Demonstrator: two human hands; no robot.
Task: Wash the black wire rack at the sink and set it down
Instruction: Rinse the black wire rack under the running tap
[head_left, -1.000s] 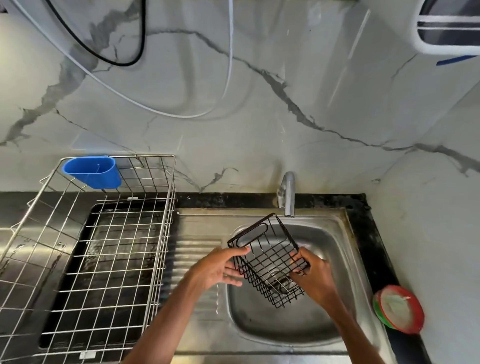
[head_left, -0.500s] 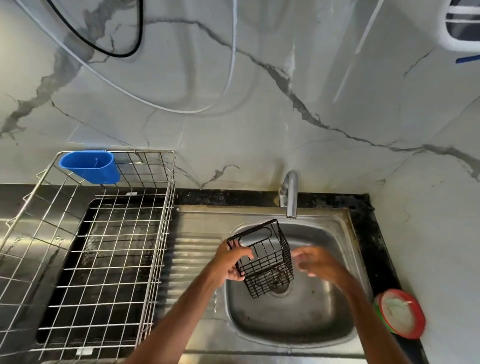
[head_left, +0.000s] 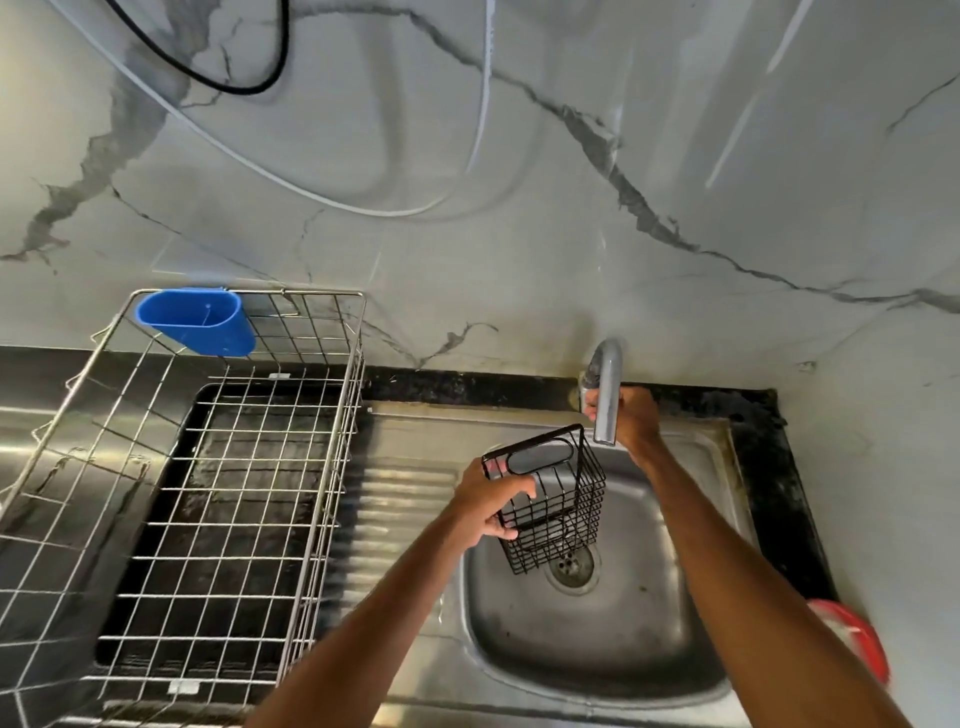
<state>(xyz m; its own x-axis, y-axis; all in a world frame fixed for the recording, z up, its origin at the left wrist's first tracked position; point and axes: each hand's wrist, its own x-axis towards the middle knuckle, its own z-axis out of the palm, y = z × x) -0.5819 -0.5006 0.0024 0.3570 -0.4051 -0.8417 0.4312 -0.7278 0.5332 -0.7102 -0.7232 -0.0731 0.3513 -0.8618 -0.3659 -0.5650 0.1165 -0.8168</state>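
Observation:
The black wire rack (head_left: 558, 499) is a small basket with a solid handle plate, hanging tilted over the steel sink bowl (head_left: 613, 639), just above the drain. My left hand (head_left: 488, 506) grips its left side. My right hand (head_left: 631, 421) is up at the back of the sink, behind the grey tap (head_left: 607, 395), fingers curled around the tap's base. No water is visible from the spout.
A large steel dish rack (head_left: 208, 493) with a blue plastic cup (head_left: 200, 322) clipped to its back stands on the counter to the left. The ribbed drainboard (head_left: 395, 499) lies between it and the bowl. A red-rimmed dish (head_left: 857, 644) sits at the right edge.
My right hand has let go of the black rack and moved up to the tap. The left hand alone now holds the rack, which hangs more upright over the drain.

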